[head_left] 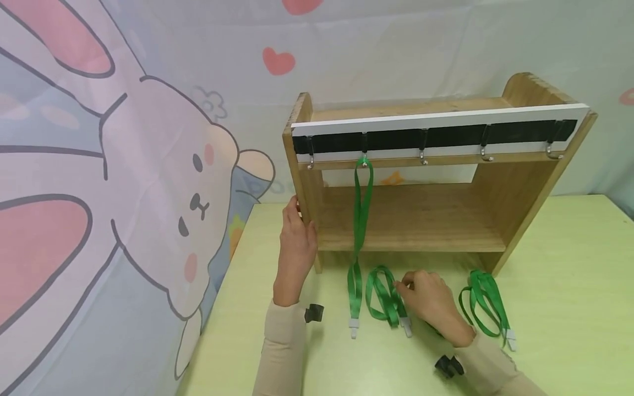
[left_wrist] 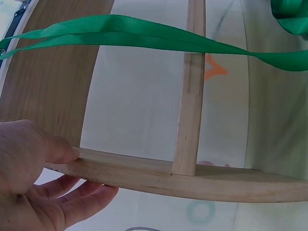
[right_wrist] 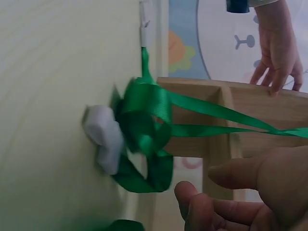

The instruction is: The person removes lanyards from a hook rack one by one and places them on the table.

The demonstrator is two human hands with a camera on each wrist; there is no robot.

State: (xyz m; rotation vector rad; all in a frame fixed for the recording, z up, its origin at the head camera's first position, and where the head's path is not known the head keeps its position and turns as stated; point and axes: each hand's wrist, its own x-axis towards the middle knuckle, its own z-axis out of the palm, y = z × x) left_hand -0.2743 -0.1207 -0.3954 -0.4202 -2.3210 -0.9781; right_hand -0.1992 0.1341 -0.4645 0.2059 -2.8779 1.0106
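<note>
Right hand, thumb and fingertips slightly parted and holding nothing, is at the edge of the looped green lanyard on the table. Pinching it near the upper bend should limit tangling, while the left hand grips the wooden shelf.

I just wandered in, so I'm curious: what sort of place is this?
Perhaps a staged indoor corner: a creased cartoon-rabbit backdrop behind a pale green table with a wooden shelf unit.
</note>
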